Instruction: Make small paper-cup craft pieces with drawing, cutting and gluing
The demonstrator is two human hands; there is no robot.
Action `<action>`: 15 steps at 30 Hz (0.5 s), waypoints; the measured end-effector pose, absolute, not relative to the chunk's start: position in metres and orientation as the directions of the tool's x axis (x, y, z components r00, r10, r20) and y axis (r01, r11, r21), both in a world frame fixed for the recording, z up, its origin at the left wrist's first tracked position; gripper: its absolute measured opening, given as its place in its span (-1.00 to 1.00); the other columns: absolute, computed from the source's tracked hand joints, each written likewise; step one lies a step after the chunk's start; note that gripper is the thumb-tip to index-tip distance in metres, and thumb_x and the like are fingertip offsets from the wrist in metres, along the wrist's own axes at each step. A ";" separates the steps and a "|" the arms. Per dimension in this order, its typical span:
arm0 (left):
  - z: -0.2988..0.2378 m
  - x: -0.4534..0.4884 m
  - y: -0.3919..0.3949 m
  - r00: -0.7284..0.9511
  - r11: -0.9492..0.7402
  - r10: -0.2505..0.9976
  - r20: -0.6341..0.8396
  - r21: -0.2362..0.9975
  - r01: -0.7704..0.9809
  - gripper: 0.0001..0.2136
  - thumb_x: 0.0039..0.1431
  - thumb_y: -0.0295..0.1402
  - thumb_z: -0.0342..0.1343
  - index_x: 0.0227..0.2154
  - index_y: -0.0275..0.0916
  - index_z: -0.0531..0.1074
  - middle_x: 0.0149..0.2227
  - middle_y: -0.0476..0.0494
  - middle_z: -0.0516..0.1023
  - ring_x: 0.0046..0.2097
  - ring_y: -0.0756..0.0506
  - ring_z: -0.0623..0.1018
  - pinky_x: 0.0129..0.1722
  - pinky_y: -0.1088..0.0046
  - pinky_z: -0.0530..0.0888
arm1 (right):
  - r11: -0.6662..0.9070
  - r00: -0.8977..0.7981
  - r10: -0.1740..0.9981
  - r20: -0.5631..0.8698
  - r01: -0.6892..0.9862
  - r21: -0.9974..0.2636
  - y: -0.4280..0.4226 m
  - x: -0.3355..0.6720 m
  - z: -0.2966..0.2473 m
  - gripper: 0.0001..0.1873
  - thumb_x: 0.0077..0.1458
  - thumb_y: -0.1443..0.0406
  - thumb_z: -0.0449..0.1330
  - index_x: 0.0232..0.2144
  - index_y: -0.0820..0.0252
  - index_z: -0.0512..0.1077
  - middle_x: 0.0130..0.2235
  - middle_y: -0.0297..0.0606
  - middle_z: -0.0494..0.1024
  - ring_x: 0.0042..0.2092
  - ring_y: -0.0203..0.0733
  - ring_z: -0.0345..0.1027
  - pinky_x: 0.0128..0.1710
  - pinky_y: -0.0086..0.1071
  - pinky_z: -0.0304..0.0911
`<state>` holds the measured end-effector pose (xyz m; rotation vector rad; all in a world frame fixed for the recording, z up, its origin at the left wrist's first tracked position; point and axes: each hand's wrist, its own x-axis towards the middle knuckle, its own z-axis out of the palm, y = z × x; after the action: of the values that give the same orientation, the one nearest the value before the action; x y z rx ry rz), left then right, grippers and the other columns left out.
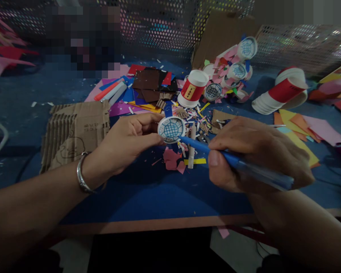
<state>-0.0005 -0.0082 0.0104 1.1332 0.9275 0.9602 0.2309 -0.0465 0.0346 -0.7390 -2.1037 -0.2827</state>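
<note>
Between the thumb and fingers of my left hand point(133, 138) is a small white paper disc point(171, 129), with a blue grid drawn inside a circle on its face. A blue paper tab point(168, 110) sticks up from its top edge. My right hand point(255, 155) grips a blue pen point(199, 144), its tip at the right edge of the drawing. Paper scraps point(172, 158) in pink and a yellow strip point(197, 161) lie on the blue table point(159, 201) just below the disc.
Behind the hands stand a red-and-white paper cup point(193, 89) and a pile of similar discs point(238, 71). Toward the right lie stacked cups point(284, 91) and coloured paper point(304, 129). Corrugated cardboard point(76, 132) lies at left, near markers point(112, 91). A perforated metal screen point(165, 26) borders the back.
</note>
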 end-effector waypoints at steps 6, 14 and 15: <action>0.010 -0.002 -0.007 0.324 0.141 0.941 -0.095 0.983 -0.120 -0.80 -0.07 -0.55 0.40 -0.34 -0.18 0.66 -0.25 -0.04 0.74 -0.16 -0.08 0.66 -0.15 0.46 0.59 | 0.784 -0.450 0.449 0.772 0.612 -0.099 -0.046 0.229 0.033 -0.80 0.09 0.43 0.21 -0.42 -0.03 0.44 -0.50 -0.36 0.58 -0.53 -0.15 0.43 -0.45 -0.20 0.50; 0.005 -0.002 -0.008 0.327 0.146 0.942 -0.080 0.973 -0.181 -0.68 -0.07 -0.52 0.47 -0.19 -0.21 0.68 -0.23 -0.05 0.75 -0.16 -0.07 0.67 -0.15 0.46 0.61 | 0.835 -0.465 0.285 0.838 0.550 0.022 -0.040 0.226 0.029 -0.76 0.06 0.48 0.23 -0.36 -0.02 0.41 -0.48 -0.40 0.53 -0.51 -0.19 0.40 -0.47 -0.24 0.44; 0.005 -0.002 -0.008 0.324 0.143 0.942 -0.081 0.974 -0.173 -0.69 -0.07 -0.53 0.47 -0.20 -0.20 0.68 -0.23 -0.04 0.75 -0.16 -0.07 0.67 -0.15 0.46 0.61 | 0.841 -0.463 0.276 0.842 0.541 0.022 -0.039 0.227 0.029 -0.77 0.06 0.47 0.23 -0.37 -0.01 0.41 -0.49 -0.40 0.53 -0.51 -0.20 0.39 -0.47 -0.25 0.44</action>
<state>-0.0017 -0.0076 0.0051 1.1207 0.8874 0.9795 0.2274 -0.0393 0.0293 -0.5971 -2.0770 -0.3567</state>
